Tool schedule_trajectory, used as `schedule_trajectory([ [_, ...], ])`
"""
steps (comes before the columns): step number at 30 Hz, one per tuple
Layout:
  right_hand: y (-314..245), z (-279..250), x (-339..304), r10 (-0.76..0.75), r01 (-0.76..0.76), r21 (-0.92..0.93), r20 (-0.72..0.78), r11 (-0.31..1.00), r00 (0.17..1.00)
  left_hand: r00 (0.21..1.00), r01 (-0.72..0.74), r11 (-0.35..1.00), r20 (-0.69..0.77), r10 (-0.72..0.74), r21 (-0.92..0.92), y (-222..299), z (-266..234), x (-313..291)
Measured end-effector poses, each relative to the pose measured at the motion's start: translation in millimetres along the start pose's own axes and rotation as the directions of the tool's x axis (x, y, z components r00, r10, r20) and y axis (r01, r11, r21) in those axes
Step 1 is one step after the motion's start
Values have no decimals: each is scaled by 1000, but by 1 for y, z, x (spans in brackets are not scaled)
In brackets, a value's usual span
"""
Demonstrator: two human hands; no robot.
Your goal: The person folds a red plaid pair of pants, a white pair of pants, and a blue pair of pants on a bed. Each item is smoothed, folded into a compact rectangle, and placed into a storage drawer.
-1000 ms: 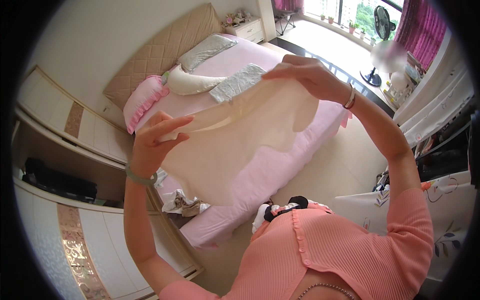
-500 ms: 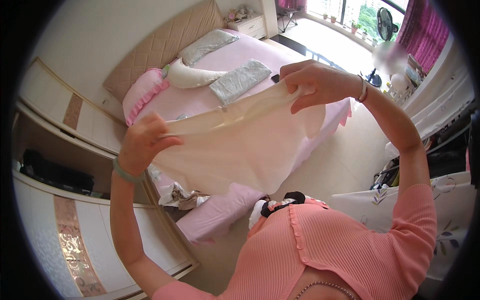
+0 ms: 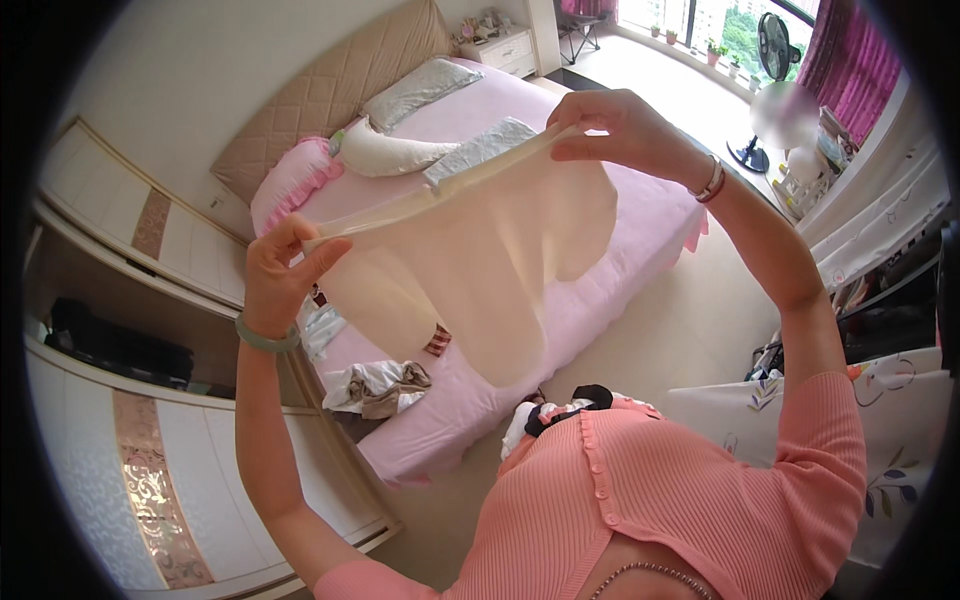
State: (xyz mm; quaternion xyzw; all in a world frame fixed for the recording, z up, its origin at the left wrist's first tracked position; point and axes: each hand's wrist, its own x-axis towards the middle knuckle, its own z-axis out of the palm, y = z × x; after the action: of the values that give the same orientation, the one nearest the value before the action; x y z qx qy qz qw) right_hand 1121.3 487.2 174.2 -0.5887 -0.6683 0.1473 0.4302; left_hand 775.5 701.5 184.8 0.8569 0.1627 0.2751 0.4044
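Observation:
Stretched between my raised hands is a thin cream garment [image 3: 460,260], hanging by its straight top edge over the bed. Its lower part falls in rounded lobes, and I cannot tell what kind of garment it is. My left hand [image 3: 285,270] pinches one corner of that edge between thumb and fingers. Higher up, at the opposite corner, my right hand [image 3: 620,135] grips it the same way. Below the cloth, crumpled white and brown clothes [image 3: 380,388] lie at the near left of the pink-sheeted bed [image 3: 640,215].
A pink ruffled pillow [image 3: 290,185], a white curved pillow [image 3: 390,155] and a grey pillow [image 3: 425,90] rest on the bed. Cabinets [image 3: 190,450] with an open shelf line the left. Draped racks [image 3: 820,400] stand at the right. A fan [image 3: 775,48] stands near the window.
The garment has dropped from bunched and billowing to hanging open, its lobes now apart. My right hand has moved slightly up and left; my left hand has shifted a little, still gripping.

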Motion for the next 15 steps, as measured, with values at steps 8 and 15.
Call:
schedule_trajectory([
  [8,1,9,3,91,-90,17,-133,996,987,998,-24,1000,-52,24,2,17,12,16],
  [15,24,13,7,218,-210,61,-280,976,935,987,155,986,23,-156,59,0,6,24],
])
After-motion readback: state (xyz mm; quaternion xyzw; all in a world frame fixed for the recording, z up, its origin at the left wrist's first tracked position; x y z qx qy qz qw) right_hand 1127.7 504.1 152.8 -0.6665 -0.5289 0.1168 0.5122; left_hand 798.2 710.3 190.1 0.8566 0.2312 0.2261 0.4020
